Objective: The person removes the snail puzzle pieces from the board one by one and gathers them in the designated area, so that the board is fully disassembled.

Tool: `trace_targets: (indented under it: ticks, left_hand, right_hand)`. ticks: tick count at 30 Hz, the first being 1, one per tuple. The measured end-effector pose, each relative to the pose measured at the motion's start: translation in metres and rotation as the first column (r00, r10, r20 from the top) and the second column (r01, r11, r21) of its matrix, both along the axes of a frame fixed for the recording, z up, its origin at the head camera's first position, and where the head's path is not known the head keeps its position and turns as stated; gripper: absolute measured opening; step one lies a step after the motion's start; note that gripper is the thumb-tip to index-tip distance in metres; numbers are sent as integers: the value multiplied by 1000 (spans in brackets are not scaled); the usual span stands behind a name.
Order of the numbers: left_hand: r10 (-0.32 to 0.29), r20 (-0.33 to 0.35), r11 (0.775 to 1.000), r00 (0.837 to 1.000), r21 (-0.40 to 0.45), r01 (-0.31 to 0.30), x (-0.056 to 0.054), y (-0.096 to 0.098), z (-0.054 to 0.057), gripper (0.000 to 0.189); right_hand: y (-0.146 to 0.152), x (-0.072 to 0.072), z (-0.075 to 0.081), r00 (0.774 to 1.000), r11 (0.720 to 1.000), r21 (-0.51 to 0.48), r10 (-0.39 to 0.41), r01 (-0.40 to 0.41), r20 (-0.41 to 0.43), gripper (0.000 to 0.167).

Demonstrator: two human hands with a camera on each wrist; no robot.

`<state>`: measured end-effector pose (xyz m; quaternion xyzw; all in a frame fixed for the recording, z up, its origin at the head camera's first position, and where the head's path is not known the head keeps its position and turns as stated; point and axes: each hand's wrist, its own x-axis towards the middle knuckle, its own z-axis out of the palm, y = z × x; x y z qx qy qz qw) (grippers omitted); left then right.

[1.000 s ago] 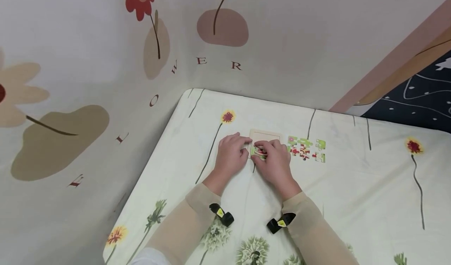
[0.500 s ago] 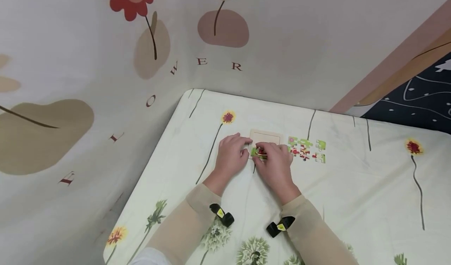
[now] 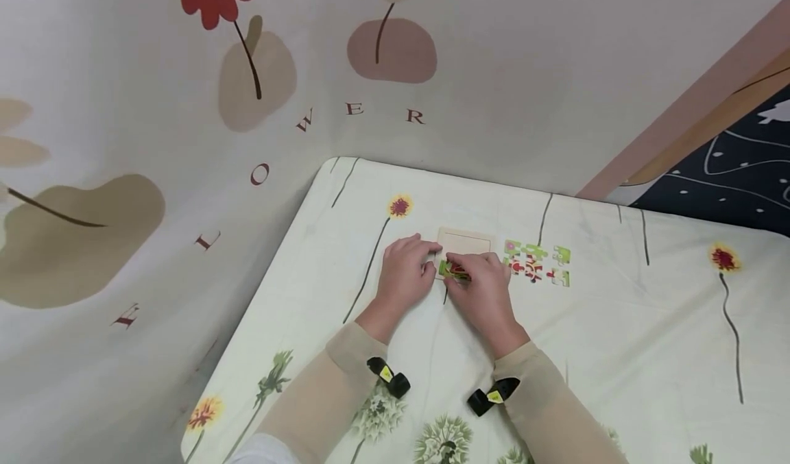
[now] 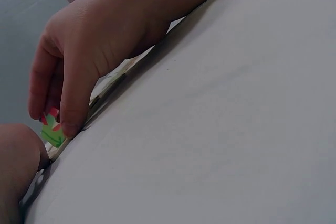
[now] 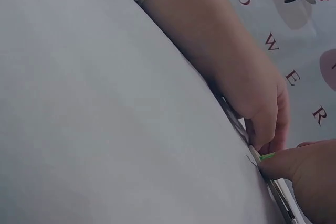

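Observation:
A pale wooden puzzle tray [image 3: 467, 240] lies on the cloth, its upper part bare. My left hand [image 3: 404, 269] holds its left edge with bent fingers and thumb. Over the lower left of the tray, my right hand [image 3: 484, 282] pinches a green and red puzzle piece [image 3: 455, 270] between thumb and fingers. In the left wrist view the puzzle piece [image 4: 54, 134] stands tilted at the fingertips, close over the tray's edge. The right fingers hide part of it, and only a green sliver [image 5: 266, 156] shows in the right wrist view.
Several loose puzzle pieces [image 3: 533, 260] lie flat in rows right of the tray, partly beside the right hand. A flower-printed cloth [image 3: 648, 327] covers the table. Printed walls [image 3: 494, 107] rise behind and to the left.
My right hand has shifted very slightly at the tray's lower left, the piece tilting a little between its fingers. My left hand stays put. The left wall cloth sways.

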<state>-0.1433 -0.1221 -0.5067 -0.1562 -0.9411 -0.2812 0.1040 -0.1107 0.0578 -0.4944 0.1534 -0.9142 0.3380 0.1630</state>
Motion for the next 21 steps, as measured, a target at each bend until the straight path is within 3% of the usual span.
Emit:
trace_targets:
  ticks: [10,21]
  left_hand:
    - [8,20,1000,1000,-11,-7,2,0,6,32]
    - [23,54,1000,998,-13,-22,3,1,8,32]
  right_hand:
    - [16,6,5,998,994,100,-30,36,-58,39]
    - [60,16,2,999,1000,-10,-9,8,-34,40]
